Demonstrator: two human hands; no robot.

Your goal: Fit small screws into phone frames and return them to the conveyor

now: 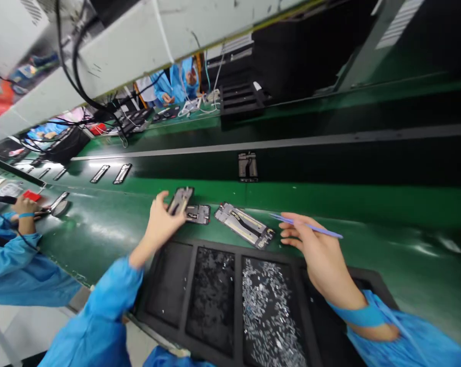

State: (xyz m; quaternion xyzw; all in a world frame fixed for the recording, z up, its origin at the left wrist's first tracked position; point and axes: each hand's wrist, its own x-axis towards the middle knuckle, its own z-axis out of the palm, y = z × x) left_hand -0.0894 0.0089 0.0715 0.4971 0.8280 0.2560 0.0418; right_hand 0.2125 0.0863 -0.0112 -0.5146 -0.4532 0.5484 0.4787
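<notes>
My left hand [162,220] is closed round the edges of a phone frame [181,200], tilted above the green bench. Just under and to the right of it, a second phone frame [199,214] lies partly covered. A larger-looking phone frame [244,224] with a black ribbon strip rests between my hands, touched by neither. In my right hand [317,250] is a pair of purple tweezers [317,229], pinched between thumb and fingers, tips pointing left near that frame. Below both hands sits a black compartment tray [237,306] holding small dark pieces and many tiny silvery parts.
Another phone frame [248,166] lies on the conveyor belt [310,201], with more frames [122,174] farther left. A co-worker's hand [26,205] works at the left. Overhead, a white beam [200,30] with hanging black cables [75,66] crosses the view.
</notes>
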